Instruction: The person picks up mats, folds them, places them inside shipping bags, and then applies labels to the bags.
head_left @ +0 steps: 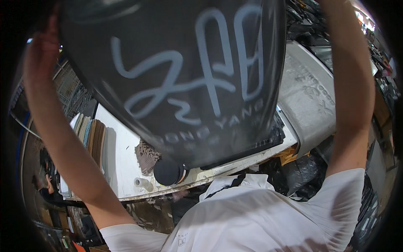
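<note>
Dark grey, glossy plastic forms the large printed bag (180, 84), raised in front of the person and filling the upper middle of the view, well above the counter, with pale brush-like strokes across its face. The left hand (41, 59) is up at the bag's left edge, blurred; whether its grip is wide or closed on the plastic I cannot tell. The right forearm (352, 96) rises on the other side and runs out past the top edge; the right hand lies beyond the frame, so its grip cannot be told.

Below, the white counter (121, 185) carries a row of brown, blue and pale padded sheets (97, 136) on its left side. A grey-brown shaggy cloth (147, 158) lies near a round black lidded container (167, 171), with a short whitish tube (143, 183) just beside it. To the right, grey printed plastic sheeting (308, 96) bends down at its near end.
</note>
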The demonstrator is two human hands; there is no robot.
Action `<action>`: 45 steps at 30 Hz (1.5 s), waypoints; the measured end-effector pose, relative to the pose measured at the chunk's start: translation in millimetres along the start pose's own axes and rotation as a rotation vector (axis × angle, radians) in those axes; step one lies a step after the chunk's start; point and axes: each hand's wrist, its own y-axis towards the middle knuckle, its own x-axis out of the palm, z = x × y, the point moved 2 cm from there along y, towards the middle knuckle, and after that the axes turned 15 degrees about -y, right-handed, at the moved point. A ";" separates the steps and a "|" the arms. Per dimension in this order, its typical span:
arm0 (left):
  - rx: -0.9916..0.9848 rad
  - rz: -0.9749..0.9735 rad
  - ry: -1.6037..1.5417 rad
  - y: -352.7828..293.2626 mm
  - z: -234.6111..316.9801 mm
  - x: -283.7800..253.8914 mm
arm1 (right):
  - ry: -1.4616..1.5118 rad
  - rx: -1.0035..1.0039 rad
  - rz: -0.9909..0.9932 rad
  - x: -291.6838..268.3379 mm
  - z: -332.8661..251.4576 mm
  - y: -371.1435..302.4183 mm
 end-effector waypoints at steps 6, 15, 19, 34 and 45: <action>0.480 0.870 0.402 1.6 -144.9 -29.8 | 0.078 0.178 0.137 6.5 28.3 85.9; -0.071 0.540 0.716 -169.5 -168.3 27.5 | -0.713 0.037 0.068 -98.1 44.7 -108.8; -0.558 0.837 0.399 -278.6 -395.7 12.9 | -1.232 0.487 -0.044 -163.4 216.2 -242.8; -0.865 0.650 0.852 -299.5 -390.2 -108.2 | -1.547 -0.260 -0.232 59.1 348.9 -211.9; -0.417 0.338 1.619 -258.5 -392.5 -250.2 | -1.569 -0.301 -0.223 62.0 346.2 -210.0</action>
